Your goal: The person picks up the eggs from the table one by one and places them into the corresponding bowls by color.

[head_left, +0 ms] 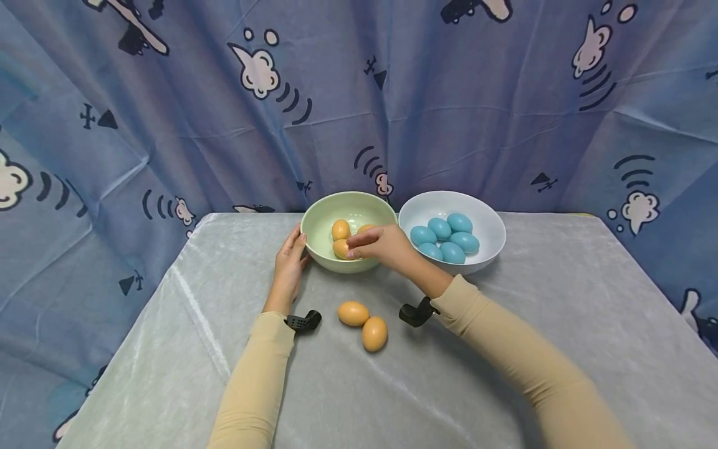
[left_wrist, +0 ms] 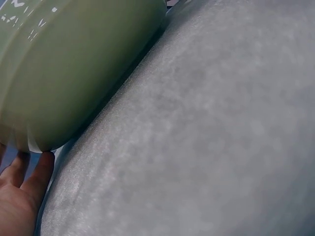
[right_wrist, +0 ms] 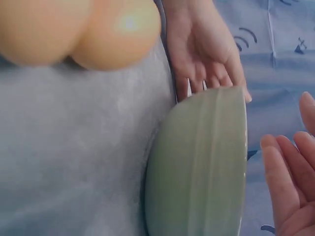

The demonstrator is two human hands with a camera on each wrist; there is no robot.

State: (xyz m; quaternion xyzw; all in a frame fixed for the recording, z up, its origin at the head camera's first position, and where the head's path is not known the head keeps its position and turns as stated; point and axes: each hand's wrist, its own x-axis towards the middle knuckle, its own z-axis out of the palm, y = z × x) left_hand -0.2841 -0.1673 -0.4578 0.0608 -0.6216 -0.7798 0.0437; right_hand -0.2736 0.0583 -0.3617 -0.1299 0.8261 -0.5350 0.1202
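Observation:
A green bowl point(head_left: 349, 266) stands at the back of the table with orange eggs point(head_left: 340, 229) inside. My left hand point(head_left: 288, 268) rests on its left side, thumb at the rim and straight fingers against the outer wall point(left_wrist: 74, 73). Over the bowl is my right hand point(head_left: 384, 244); in the head view its fingertips overlap an orange egg's edge. The right wrist view shows those fingers point(right_wrist: 280, 172) extended above the rim, nothing between them and the thumb. Two more orange eggs point(head_left: 374, 333) lie on the table in front of the bowl.
Right beside the green bowl stands a white bowl point(head_left: 493, 240) holding several blue eggs point(head_left: 465, 242). A grey cloth covers the table point(head_left: 561, 299). A patterned blue curtain point(head_left: 449, 137) hangs directly behind both bowls.

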